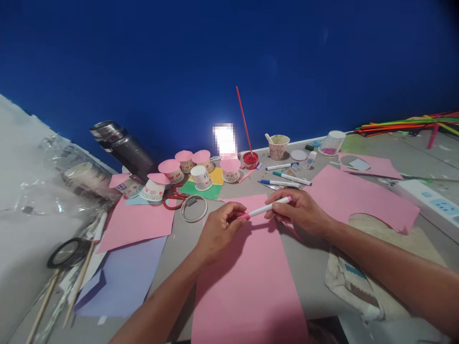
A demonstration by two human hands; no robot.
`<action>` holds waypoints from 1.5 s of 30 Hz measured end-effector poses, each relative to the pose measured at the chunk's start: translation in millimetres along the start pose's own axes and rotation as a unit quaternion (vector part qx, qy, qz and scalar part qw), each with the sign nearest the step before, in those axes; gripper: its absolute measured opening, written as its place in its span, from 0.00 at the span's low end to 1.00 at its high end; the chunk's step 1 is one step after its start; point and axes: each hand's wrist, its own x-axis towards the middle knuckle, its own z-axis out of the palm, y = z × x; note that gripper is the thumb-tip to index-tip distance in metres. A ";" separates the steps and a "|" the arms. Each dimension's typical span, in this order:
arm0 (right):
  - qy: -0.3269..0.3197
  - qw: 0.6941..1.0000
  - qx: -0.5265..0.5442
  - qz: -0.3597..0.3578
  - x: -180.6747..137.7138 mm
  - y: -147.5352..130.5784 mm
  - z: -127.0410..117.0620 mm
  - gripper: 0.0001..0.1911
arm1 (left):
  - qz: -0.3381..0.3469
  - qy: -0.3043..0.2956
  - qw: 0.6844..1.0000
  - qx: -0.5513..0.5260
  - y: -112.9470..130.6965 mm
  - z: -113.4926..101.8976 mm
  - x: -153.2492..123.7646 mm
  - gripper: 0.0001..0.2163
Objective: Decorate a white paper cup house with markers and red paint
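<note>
A white felt-tip marker with pink ends (261,210) is held between my two hands. My left hand (220,229) pinches its pink cap end, and my right hand (299,212) grips the barrel near the other end. I cannot tell whether the cap is on or coming off. Beneath both hands lies a long sheet of pink paper (247,282). Behind them a white paper cup (201,177) stands upside down on green and yellow paper, with a small drawn window. A roll of tape (194,209) lies left of my left hand.
Several decorated cups with pink tops (171,171) stand at the back left, near a dark thermos (124,148) and red-handled scissors (174,200). Blue and green markers (283,183) lie behind my right hand. A red paint pot (250,160) holds a stick. At right is a power strip (430,203).
</note>
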 end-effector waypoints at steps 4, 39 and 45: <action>-0.002 1.000 -0.001 0.014 -1.2 4.2 3.1 0.17 | 0.000 -0.003 1.000 0.009 -0.7 7.4 -4.1 0.06; 0.067 0.797 -0.568 -0.192 41.5 16.3 -43.8 0.14 | 0.247 -0.142 0.837 0.468 -66.3 15.9 -109.6 0.54; 0.145 0.707 -0.688 0.068 37.6 -25.8 -86.3 0.17 | 0.271 -0.145 0.822 0.479 -71.4 -5.4 -114.4 0.52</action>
